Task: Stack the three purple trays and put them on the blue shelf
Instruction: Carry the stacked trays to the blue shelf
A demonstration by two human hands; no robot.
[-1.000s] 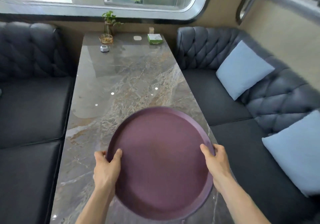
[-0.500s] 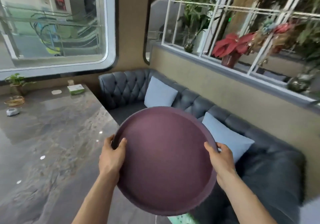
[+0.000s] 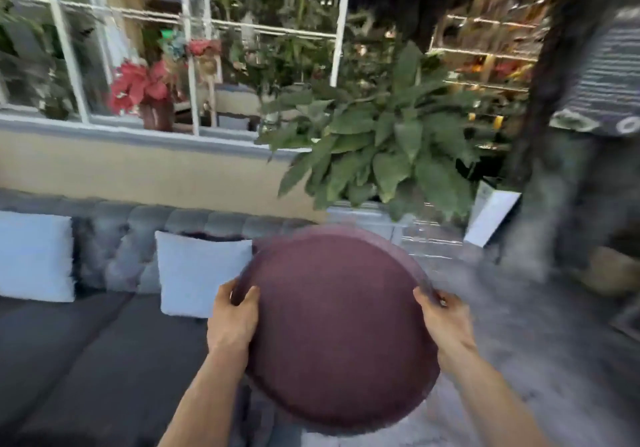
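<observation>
Since half a second ago the view has swung further right: the marble bench has dropped out of sight, the dark tufted sofa (image 3: 104, 336) now lies left of the round purple plastic tray stack (image 3: 341, 311), and a broad-leaved green potted plant (image 3: 377, 149) stands beyond it, while the stack has kept its place between the hands. Motion blur smears the far rim, and only 1 top face shows, so I cannot tell whether all 3 trays are in the stack. It hangs in the air, tilted a little toward the person, over the sofa's edge and the grey floor (image 3: 519, 325). The left hand (image 3: 232, 318) grips the stack's left rim, thumb lying on the upper face and fingers clamped underneath; the right hand (image 3: 446, 322) mirrors it on the right rim, thumb over the edge and fingers curled below out of view. Both forearms reach forward from the lower frame, elbows bent, wrists roughly level. By my reading, the stacking looks done and the carry to the blue shelf is in hand; no blue shelf is visible. The next move calls for finding the shelf while keeping the stack level so the trays do not slide apart. Someone in a striped top (image 3: 602, 76) stands to the stack's far right, worth steering clear of.
</observation>
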